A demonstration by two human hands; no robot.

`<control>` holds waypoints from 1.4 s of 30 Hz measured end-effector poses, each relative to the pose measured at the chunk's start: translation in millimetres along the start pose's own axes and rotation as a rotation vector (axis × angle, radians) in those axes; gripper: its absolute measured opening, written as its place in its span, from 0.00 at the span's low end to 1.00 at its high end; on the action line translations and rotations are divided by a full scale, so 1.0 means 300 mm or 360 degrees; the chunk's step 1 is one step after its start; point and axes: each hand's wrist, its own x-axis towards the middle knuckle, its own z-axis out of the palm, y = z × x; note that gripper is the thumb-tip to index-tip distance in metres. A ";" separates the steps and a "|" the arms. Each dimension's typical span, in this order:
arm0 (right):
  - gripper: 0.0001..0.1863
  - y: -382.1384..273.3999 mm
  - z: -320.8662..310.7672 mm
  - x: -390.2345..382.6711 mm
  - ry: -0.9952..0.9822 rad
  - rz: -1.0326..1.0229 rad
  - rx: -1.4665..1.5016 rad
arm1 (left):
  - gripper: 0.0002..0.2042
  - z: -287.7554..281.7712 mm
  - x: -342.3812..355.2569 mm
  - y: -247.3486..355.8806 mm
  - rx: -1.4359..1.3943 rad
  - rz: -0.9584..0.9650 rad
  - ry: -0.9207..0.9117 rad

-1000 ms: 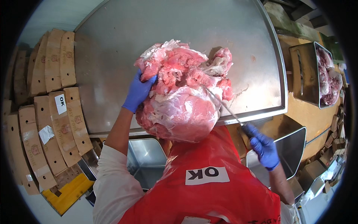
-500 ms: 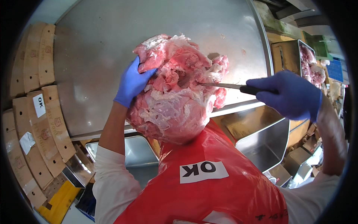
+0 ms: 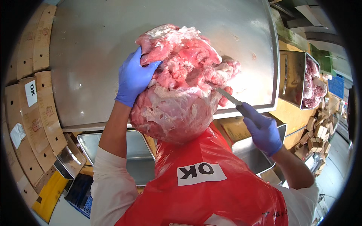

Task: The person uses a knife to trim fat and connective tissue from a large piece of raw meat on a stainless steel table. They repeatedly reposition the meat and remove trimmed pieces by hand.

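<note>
The left hand [image 3: 132, 77], in a blue glove, is spread and pressed against the upper left side of a large slab of raw meat [image 3: 181, 83] lying at the near edge of the steel desk [image 3: 94, 56]. The right hand [image 3: 264, 130], also gloved, is closed around a knife [image 3: 230, 98] whose blade enters the meat's right side. Brown cardboard boxes [image 3: 37, 109] with white rectangular labels line the left. A metal tray [image 3: 298, 81] of meat pieces sits on the right. A red apron [image 3: 211, 188] carries a white label.
</note>
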 end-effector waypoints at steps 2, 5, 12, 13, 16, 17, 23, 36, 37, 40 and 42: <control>0.27 0.049 0.064 0.002 0.0052 -0.0068 0.0076 | 0.32 -0.024 0.003 -0.005 -0.0169 -0.0002 0.0011; 0.28 0.073 0.207 -0.009 0.0122 -0.0199 0.0407 | 0.31 -0.057 -0.005 0.005 -0.0021 -0.0070 0.0046; 0.28 0.097 0.272 -0.027 0.0266 -0.0272 0.0504 | 0.31 -0.067 -0.052 -0.060 -0.0313 -0.0208 0.0036; 0.28 0.129 0.231 -0.052 0.0242 -0.0261 0.0608 | 0.31 -0.066 -0.052 -0.058 -0.0286 -0.0214 0.0044; 0.28 0.063 -0.084 -0.133 -0.0050 -0.0048 0.0322 | 0.34 -0.046 -0.057 -0.096 -0.0367 -0.0228 0.0058; 0.28 -0.012 -0.199 -0.153 -0.0187 0.0142 0.0182 | 0.35 -0.042 -0.050 -0.102 -0.0420 -0.0227 0.0050; 0.24 -0.223 -0.343 -0.094 -0.0187 0.0061 -0.0193 | 0.37 -0.040 -0.008 -0.060 -0.0561 -0.0244 -0.0106; 0.22 -0.428 -0.404 0.141 -0.0618 0.0251 -0.0417 | 0.32 -0.032 0.005 -0.089 -0.0436 -0.0247 -0.0138; 0.22 -0.416 -0.387 0.129 -0.0573 0.0218 -0.0366 | 0.32 -0.039 0.006 -0.075 -0.0365 -0.0246 -0.0106; 0.22 -0.407 -0.306 0.082 -0.0514 0.0253 -0.0303 | 0.32 -0.059 -0.008 -0.038 -0.0144 -0.0251 -0.0055; 0.23 -0.323 -0.214 0.034 -0.0450 0.0109 -0.0382 | 0.33 -0.084 -0.007 -0.031 -0.0012 -0.0239 -0.0073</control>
